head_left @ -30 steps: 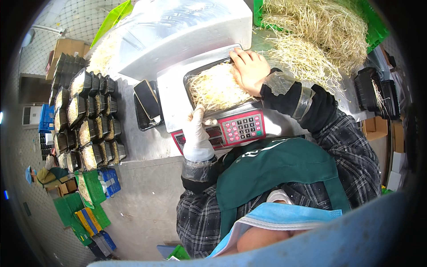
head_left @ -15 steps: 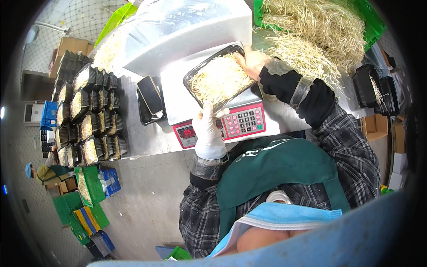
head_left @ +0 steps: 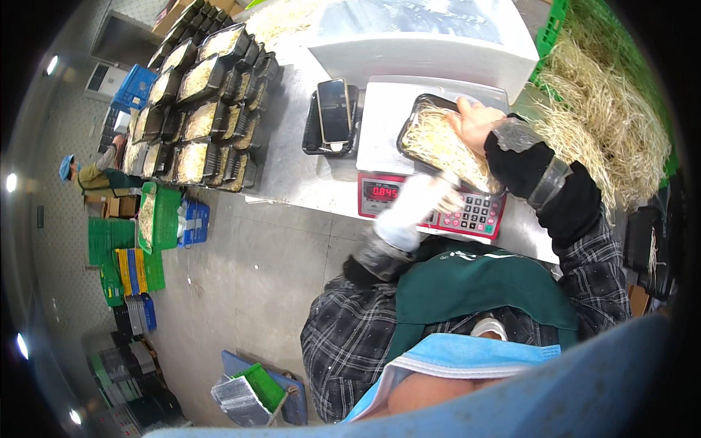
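A black plastic tray [head_left: 402, 139] of pale bean sprouts [head_left: 437, 142] lies aslant on the metal platform of a red-fronted digital scale [head_left: 370, 206]. My right hand [head_left: 476, 125] grips the tray at its far right side, with the thumb over the sprouts inside the rim. My left hand [head_left: 423, 201], in a white glove, is at the tray's front edge, over the scale's display and keypad. Motion smears its fingers, so what they hold cannot be made out.
Left of the scale a phone [head_left: 334, 109] rests on a black tray. Stacked filled trays [head_left: 201, 120] crowd the table's left side. A white box [head_left: 423, 62] stands behind the scale, and a large heap of sprouts [head_left: 584, 109] lies by a green crate at the right.
The view has swung, so the table sits farther right in the picture. My left hand has gone from gripping the tray's near rim to a blurred movement there. My right hand stays on the tray.
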The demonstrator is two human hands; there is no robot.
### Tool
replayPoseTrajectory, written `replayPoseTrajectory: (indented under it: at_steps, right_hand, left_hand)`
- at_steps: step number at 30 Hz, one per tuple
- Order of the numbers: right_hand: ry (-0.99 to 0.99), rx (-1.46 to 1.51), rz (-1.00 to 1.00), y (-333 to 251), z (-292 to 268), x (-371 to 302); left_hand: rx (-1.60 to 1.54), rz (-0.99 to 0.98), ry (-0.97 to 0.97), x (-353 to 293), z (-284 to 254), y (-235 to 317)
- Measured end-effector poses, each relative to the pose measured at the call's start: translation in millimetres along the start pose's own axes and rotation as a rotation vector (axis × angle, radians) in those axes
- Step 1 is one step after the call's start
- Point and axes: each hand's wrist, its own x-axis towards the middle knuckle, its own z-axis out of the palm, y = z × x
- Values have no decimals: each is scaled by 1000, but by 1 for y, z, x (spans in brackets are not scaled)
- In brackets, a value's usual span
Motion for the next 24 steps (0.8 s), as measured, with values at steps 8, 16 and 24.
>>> replayPoseTrajectory:
  at_steps: [8,16,24]
  right_hand:
    - [-271,970,-171,19,-6,-43]
    - [7,983,323,142,40,-107]
    - [13,846,249,131,60,-114]
  left_hand:
    - [-134,273,420,-49,-60,60]
    - [-334,745,947,-83,-324,183]
    - [16,427,1334,-76,-343,229]
